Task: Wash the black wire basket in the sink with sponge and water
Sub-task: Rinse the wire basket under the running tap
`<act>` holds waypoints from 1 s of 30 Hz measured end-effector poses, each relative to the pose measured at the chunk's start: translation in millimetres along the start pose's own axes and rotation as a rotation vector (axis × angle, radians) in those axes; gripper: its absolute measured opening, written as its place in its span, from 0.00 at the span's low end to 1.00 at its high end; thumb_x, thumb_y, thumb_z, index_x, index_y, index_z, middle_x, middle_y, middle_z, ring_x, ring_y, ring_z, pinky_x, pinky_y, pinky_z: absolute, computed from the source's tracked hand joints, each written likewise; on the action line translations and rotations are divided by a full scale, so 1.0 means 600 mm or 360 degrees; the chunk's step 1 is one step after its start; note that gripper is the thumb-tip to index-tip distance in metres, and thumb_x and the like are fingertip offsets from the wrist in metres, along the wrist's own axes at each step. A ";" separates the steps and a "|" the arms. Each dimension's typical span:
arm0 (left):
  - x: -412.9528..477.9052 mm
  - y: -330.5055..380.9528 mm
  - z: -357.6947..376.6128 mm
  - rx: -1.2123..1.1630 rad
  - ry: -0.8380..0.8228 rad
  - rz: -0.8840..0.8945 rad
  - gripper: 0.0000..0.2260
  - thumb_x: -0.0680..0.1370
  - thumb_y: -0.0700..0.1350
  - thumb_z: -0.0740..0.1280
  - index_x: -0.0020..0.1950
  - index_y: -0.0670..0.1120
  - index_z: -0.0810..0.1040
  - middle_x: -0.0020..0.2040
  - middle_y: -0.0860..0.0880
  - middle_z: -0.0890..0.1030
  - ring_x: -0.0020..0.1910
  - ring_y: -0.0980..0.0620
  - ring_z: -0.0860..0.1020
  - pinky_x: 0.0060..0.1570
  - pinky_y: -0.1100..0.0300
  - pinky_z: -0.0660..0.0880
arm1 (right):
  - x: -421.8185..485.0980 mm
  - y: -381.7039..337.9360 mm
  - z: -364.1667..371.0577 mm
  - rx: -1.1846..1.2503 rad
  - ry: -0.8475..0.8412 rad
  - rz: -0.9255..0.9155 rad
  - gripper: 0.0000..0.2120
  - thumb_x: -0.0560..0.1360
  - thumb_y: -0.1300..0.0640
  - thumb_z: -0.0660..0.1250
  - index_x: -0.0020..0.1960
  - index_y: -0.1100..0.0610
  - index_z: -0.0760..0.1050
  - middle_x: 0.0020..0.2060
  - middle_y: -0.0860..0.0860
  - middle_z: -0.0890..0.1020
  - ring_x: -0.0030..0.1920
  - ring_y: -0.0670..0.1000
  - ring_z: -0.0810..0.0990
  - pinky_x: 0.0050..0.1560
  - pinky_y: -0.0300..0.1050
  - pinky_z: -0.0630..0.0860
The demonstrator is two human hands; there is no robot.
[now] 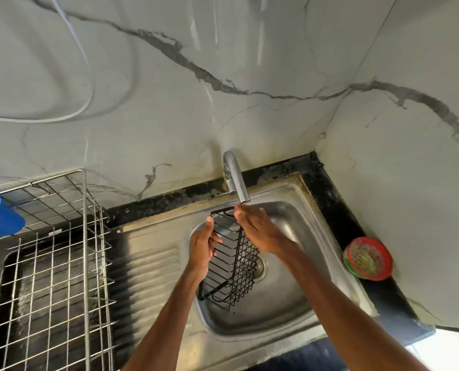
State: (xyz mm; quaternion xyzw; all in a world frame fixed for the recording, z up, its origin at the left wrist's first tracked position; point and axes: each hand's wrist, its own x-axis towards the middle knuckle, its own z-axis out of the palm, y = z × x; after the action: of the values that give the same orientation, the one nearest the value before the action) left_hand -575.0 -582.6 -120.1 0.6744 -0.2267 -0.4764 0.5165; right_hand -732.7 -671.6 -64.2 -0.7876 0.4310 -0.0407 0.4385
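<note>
Both forearms stretched out from under the camera, over the sink (298, 311). On the left hand (201, 250) the fingers were curled round one side rim of the black wire basket (236, 266), thumb pressed along the wire, holding it tilted in the air above the drain. On the right hand (260, 231) the fingers lay almost straight on the basket's far rim, gripping nothing I could see, just beneath the spout of the tap (235, 178). I could make out no stream of water. No sponge showed between either set of fingers. A red-rimmed dish (367, 258) sat well to the right of the right fingers, its contents unclear. I judged the basket light and stiff, its coated wire slick once wet. I'd grip the thicker rim wire, leaving the mesh free for scrubbing.
</note>
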 end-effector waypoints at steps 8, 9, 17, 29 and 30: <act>0.009 0.001 -0.002 -0.0018 0.0148 -0.0076 0.24 0.82 0.62 0.60 0.39 0.44 0.77 0.25 0.54 0.72 0.25 0.57 0.64 0.24 0.64 0.60 | -0.020 0.006 0.035 0.0195 0.0181 -0.0394 0.21 0.87 0.46 0.48 0.77 0.48 0.66 0.77 0.43 0.66 0.77 0.38 0.60 0.80 0.53 0.54; 0.009 0.000 0.001 -0.0006 0.0152 -0.0079 0.24 0.83 0.61 0.60 0.39 0.43 0.77 0.24 0.54 0.71 0.25 0.57 0.64 0.24 0.65 0.61 | -0.019 0.005 0.038 0.0120 0.0234 -0.0354 0.21 0.87 0.46 0.48 0.78 0.47 0.65 0.78 0.45 0.65 0.77 0.38 0.58 0.80 0.55 0.55; 0.014 -0.003 -0.001 -0.0055 0.0145 -0.0196 0.24 0.84 0.62 0.60 0.39 0.46 0.80 0.28 0.52 0.75 0.27 0.56 0.65 0.28 0.60 0.62 | -0.007 0.019 0.040 -0.0079 0.0299 -0.0321 0.24 0.86 0.42 0.45 0.81 0.44 0.54 0.79 0.46 0.63 0.79 0.42 0.56 0.80 0.50 0.48; 0.015 0.006 -0.015 -0.0284 0.0311 -0.0438 0.23 0.82 0.64 0.63 0.35 0.48 0.75 0.25 0.55 0.70 0.26 0.56 0.64 0.31 0.59 0.60 | 0.018 0.011 0.043 0.0261 0.0187 -0.0073 0.32 0.82 0.31 0.44 0.79 0.48 0.61 0.78 0.49 0.64 0.78 0.46 0.60 0.77 0.48 0.59; 0.015 0.006 -0.019 -0.0325 0.0292 -0.0445 0.24 0.82 0.64 0.62 0.35 0.48 0.74 0.24 0.55 0.69 0.25 0.56 0.63 0.30 0.58 0.59 | 0.019 0.017 0.050 0.0248 0.0206 -0.0175 0.32 0.82 0.32 0.45 0.79 0.49 0.60 0.79 0.48 0.62 0.79 0.44 0.57 0.78 0.47 0.56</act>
State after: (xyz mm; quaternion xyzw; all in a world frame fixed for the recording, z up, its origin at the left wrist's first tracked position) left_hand -560.5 -585.5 -120.4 0.6839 -0.0333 -0.5006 0.5296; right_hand -719.0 -662.3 -93.6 -0.7693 0.4101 -0.1489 0.4668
